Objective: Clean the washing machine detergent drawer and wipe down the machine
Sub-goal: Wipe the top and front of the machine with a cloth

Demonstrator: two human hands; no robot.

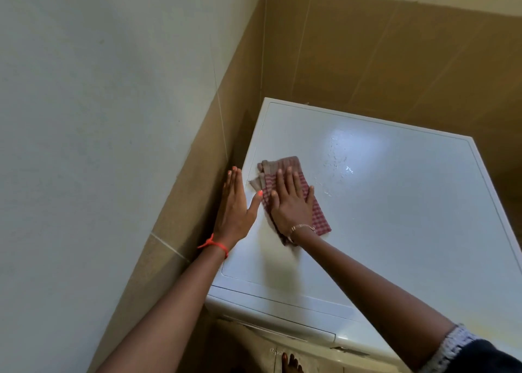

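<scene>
Right hand [291, 203] flat, fingers straight, presses checked cloth [317, 217] onto washing machine top [395, 217] near left edge. Left hand [236, 203] wide, fingers straight, at that edge.

Home laundry corner: washing machine [367, 203], tiled walls [395, 62].

An orange-red string bracelet [215, 244], knotted with loose ends, circles the wrist of the left hand [236, 204], whose nails are painted bright coral. The right hand [291, 206] has a thin metal chain bracelet [302, 227] at its wrist. Further up that arm is a dark sleeve [491, 358] edged with a pale speckled knitted cuff [454, 344].
</scene>
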